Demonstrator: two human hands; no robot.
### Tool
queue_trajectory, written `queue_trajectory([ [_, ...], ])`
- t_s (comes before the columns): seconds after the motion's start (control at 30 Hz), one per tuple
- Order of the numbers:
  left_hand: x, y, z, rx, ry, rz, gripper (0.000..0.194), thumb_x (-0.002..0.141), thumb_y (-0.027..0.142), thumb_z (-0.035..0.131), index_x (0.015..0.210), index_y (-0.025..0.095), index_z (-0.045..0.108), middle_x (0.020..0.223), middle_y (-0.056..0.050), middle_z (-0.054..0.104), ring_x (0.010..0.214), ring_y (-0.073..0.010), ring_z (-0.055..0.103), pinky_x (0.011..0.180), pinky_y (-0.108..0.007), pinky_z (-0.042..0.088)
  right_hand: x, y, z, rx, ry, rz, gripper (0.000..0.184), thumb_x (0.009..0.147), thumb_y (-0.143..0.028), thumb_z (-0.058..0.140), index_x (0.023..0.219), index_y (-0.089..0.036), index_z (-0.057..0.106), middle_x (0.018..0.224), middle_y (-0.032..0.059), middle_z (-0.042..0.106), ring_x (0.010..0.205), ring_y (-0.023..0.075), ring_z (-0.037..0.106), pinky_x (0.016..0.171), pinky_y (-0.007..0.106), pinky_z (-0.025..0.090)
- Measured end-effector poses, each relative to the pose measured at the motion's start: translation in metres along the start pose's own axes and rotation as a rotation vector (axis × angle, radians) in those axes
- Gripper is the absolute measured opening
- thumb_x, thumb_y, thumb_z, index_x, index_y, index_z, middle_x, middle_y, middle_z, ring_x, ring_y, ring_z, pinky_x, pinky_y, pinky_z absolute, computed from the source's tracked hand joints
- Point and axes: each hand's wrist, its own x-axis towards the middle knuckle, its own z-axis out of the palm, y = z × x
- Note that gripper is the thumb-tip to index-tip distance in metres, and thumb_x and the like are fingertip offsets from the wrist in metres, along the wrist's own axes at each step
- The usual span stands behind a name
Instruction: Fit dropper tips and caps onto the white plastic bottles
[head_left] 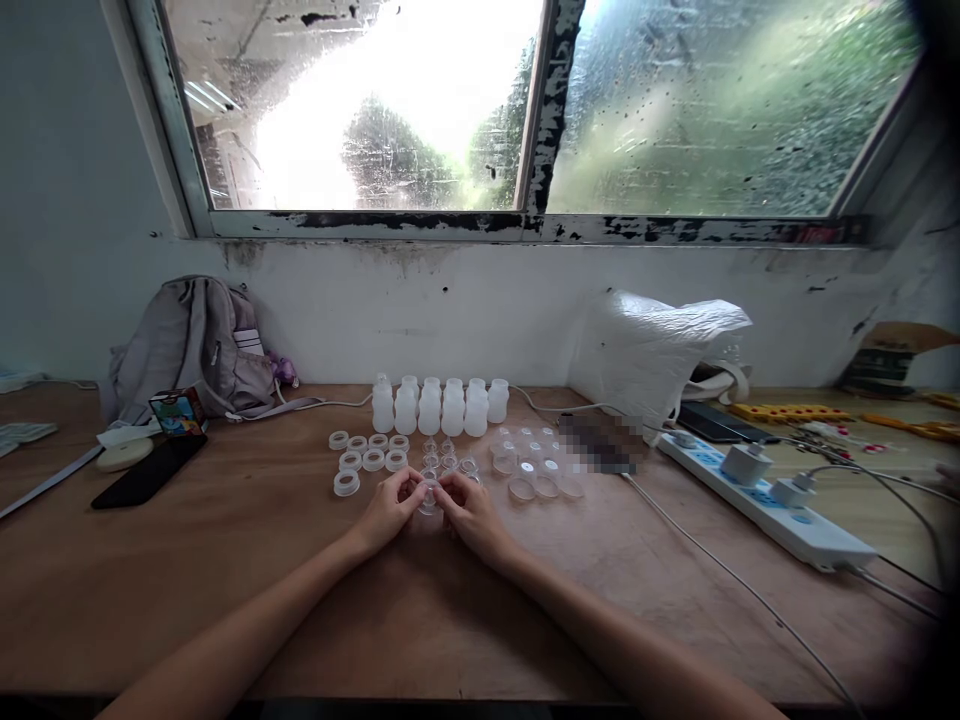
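Observation:
My left hand (392,510) and my right hand (474,515) meet at the middle of the table, fingertips pinched on a small clear bottle nipple (428,505) between them. Just beyond my fingers stand several more clear nipples (448,461) in short rows. To the left of my left hand lie several whitish screw rings (346,484). Several frosted plastic bottles (429,410) stand upright in rows behind the nipples. On the right are several clear round caps (523,488), some with a small bright spot on them.
A white power strip (772,505) with plugs and cables lies at right. Nearby are a blurred dark object (600,443) with a cable and a white plastic bag (637,350). At left are a grey backpack (199,350), a small box (178,411) and a black phone (150,470).

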Motion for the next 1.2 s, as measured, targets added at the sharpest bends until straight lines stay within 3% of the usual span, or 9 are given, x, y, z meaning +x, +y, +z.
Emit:
queue_trajectory([
  [0.5, -0.003, -0.001, 0.005, 0.228, 0.091, 0.114, 0.013, 0.077, 0.03, 0.045, 0.072, 0.018, 0.046, 0.055, 0.004, 0.046, 0.05, -0.0084, 0.043, 0.048, -0.019, 0.034, -0.002, -0.006, 0.003, -0.151, 0.057, -0.138, 0.009, 0.076, -0.024, 0.046, 0.071, -0.017, 0.05, 0.063, -0.0011, 0.053, 0.055, 0.0094, 0.046, 0.053, 0.021, 0.038],
  [0.77, -0.004, -0.006, 0.005, 0.276, 0.089, 0.116, 0.021, 0.076, 0.029, 0.047, 0.094, 0.019, 0.046, 0.082, -0.001, 0.058, 0.054, -0.0081, 0.051, 0.05, -0.019, 0.039, 0.0, 0.001, 0.0, -0.123, 0.027, -0.109, 0.016, 0.075, -0.025, 0.047, 0.089, -0.018, 0.052, 0.07, 0.0006, 0.057, 0.056, 0.0095, 0.05, 0.053, 0.021, 0.041],
  [1.2, -0.004, -0.011, 0.006, 0.361, 0.12, 0.171, 0.019, 0.074, 0.021, 0.047, 0.093, 0.02, 0.046, 0.081, 0.0, 0.059, 0.051, -0.0075, 0.049, 0.052, -0.019, 0.04, 0.0, 0.007, -0.001, -0.173, -0.012, -0.202, 0.026, 0.07, -0.011, 0.044, 0.094, -0.019, 0.05, 0.07, -0.0007, 0.056, 0.057, 0.0087, 0.049, 0.055, 0.019, 0.04],
])
